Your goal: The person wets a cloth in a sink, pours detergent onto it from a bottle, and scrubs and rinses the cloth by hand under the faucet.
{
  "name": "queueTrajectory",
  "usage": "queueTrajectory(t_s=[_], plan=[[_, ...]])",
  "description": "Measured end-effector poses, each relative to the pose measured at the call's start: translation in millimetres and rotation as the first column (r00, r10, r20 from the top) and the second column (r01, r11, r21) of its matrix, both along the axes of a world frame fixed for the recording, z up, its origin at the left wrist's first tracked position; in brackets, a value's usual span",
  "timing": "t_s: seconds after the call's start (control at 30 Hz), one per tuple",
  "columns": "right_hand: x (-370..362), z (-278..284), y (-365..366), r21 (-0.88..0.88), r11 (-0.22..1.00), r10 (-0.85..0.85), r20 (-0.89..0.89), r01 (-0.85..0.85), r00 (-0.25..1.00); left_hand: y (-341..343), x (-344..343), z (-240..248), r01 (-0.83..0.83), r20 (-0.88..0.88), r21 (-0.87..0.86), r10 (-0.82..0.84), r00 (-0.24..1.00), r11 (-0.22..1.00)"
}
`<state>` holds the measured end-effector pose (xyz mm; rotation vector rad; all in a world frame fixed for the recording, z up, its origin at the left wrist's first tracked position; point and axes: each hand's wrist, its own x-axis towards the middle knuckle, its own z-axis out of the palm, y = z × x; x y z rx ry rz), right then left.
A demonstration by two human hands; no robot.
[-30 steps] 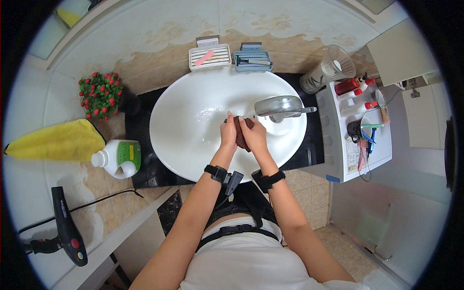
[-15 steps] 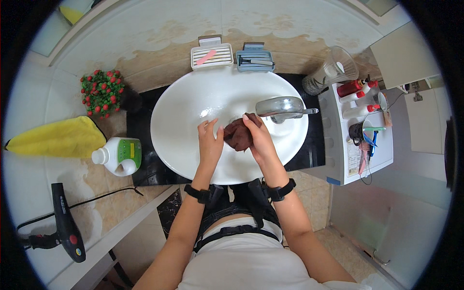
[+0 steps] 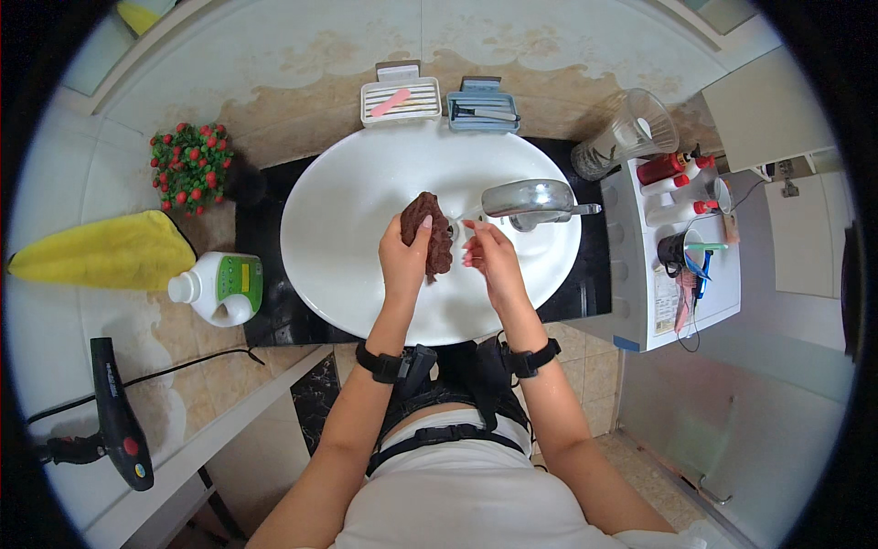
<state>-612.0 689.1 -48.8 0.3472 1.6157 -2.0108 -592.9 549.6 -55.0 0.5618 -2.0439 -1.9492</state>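
Over the white oval sink [image 3: 334,242], my left hand [image 3: 401,267] grips a bunched dark brown cloth [image 3: 426,240], with the thumb lying across its front. The cloth looks wrinkled and damp. My right hand [image 3: 497,265] holds nothing. Its fingers are bent and a little apart, beside the cloth and just under the spout of the silver faucet [image 3: 530,199]. The cloth partly hides the drain area.
Two soap dishes, one white [image 3: 401,102] and one blue [image 3: 483,112], stand behind the sink. Left are a detergent bottle [image 3: 219,288], yellow cloth [image 3: 101,252], potted flowers [image 3: 190,166] and hair dryer [image 3: 123,421]. A white cabinet [image 3: 704,302] with bottles stands right.
The brown cloth has passed from my right hand into my left, which was open beside it. My right hand has let go and stays near the spout.
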Motion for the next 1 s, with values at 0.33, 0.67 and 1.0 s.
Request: queueTrajectory(t_s=[0.33,0.67,1.0], plan=[[-6.0,-84.6,-26.5,-0.281,0.948,-0.018,0.427,0.151,0.904,6.3,-17.4,29.1,-0.057,0.078,0.074,0.051,0.996,0.996],[-44.8,-66.9,-6.0,-0.588,0.758,-0.188,0.216,0.281,0.958,-22.5,-6.7,-56.2,0.04,0.077,0.674,-0.124,0.989,0.738],[-10.6,-10.7,-25.8,0.793,0.606,0.383,-0.359,0.062,0.851,39.1,-37.2,-96.5,-0.043,0.116,0.965,-0.275,0.954,0.259]])
